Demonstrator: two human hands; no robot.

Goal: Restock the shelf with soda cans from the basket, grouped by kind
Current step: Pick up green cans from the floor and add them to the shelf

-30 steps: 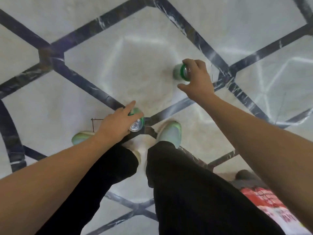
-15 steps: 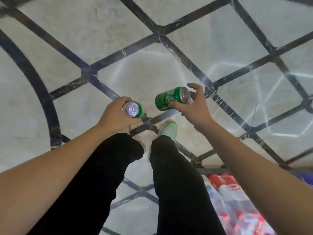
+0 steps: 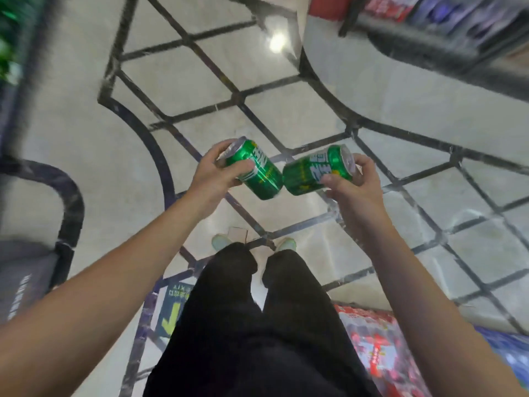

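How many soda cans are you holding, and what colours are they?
Green cans: 2, one gripped in the left hand (left can) and one in the right hand (right can)
Cans of any other colour in the hands: 0
Total: 2 cans held

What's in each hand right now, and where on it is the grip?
Left hand grips one green can around its upper body near the top rim. Right hand grips the other green can near its top end. Both tilted.
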